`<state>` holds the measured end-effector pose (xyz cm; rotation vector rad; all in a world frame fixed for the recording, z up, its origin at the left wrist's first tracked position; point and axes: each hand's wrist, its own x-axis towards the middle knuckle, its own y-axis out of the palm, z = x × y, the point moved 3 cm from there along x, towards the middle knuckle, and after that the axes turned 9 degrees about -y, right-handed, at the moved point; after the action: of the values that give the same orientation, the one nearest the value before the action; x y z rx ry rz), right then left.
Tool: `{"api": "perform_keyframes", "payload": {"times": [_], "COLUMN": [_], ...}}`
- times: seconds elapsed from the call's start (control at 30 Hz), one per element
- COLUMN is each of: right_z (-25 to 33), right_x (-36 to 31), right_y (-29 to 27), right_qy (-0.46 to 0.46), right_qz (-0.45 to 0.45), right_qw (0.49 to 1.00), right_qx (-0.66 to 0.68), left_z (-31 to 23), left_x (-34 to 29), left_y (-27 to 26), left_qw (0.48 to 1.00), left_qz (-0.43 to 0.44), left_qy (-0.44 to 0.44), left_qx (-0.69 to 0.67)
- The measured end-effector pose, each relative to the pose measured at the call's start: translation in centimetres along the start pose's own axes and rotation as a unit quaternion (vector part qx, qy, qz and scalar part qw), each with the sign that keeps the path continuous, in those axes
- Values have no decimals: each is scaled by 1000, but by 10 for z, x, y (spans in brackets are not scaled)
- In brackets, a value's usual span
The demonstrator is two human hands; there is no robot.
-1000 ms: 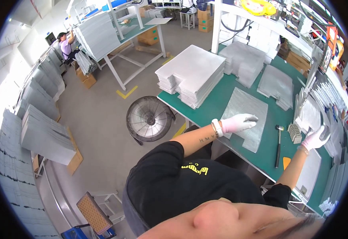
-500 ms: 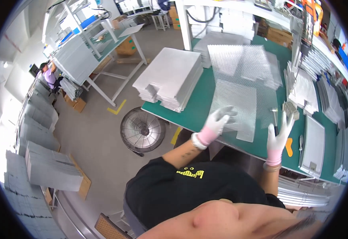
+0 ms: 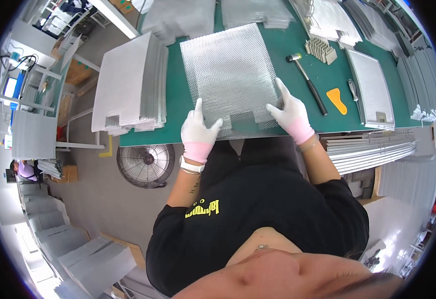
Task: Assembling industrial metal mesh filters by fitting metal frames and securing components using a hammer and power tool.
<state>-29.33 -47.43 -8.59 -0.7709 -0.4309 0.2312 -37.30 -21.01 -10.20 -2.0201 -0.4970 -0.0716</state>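
Note:
Silvery mesh sheets [image 3: 232,67] lie on the green table before me, stacked so that they nearly coincide, with a notched near edge. My left hand [image 3: 197,130], in a white glove with a pink cuff, is at their near left edge. Its fingers are stretched out, and the thumb is spread toward the mesh. On the opposite side, my right hand [image 3: 293,117], gloved alike, rests along the right edge with fingers extended and thumb over the mesh corner. Both hands appear to touch the edges; the undersides of the fingers are hidden.
A tall stack of pale panels [image 3: 123,82] stands left. To the right are a hammer [image 3: 310,84], an orange scraper [image 3: 336,101], a handled tool [image 3: 352,90], beige clips [image 3: 321,51] and a framed mesh panel [image 3: 371,89]. A floor fan [image 3: 145,162] stands below the table's left end.
My view has turned toward the table. The mesh sheets, earlier offset and partly overlapping, now lie more closely aligned. My hands have come down from the air to the sheets' two sides.

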Motion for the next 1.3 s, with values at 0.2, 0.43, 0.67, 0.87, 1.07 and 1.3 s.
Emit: {"api": "perform_keyframes", "payload": {"times": [0.2, 0.43, 0.67, 0.87, 1.07, 1.3], "right_z": [-21, -33, -40, -44, -44, -197], "right_x": [4, 15, 13, 14, 21, 99], "right_y": [13, 28, 35, 36, 31, -96], "right_qy": [-21, 2, 17, 9, 12, 59], "right_qz": [-26, 3, 57, 60, 115, -181], "right_qw": [999, 999, 995, 995, 987, 946], "right_qx": [-27, -34, -79, -77, -108, -264], "left_z": [1, 10, 15, 15, 11, 26], "left_x": [13, 26, 27, 30, 36, 60], "left_y": [12, 33, 38, 39, 39, 51], "left_qw": [998, 993, 994, 992, 984, 968], "left_qz": [43, 89, 85, 96, 130, 177], "left_qy": [-21, -43, -37, -41, -93, 126], "left_qx": [30, 65, 61, 68, 81, 122]}}
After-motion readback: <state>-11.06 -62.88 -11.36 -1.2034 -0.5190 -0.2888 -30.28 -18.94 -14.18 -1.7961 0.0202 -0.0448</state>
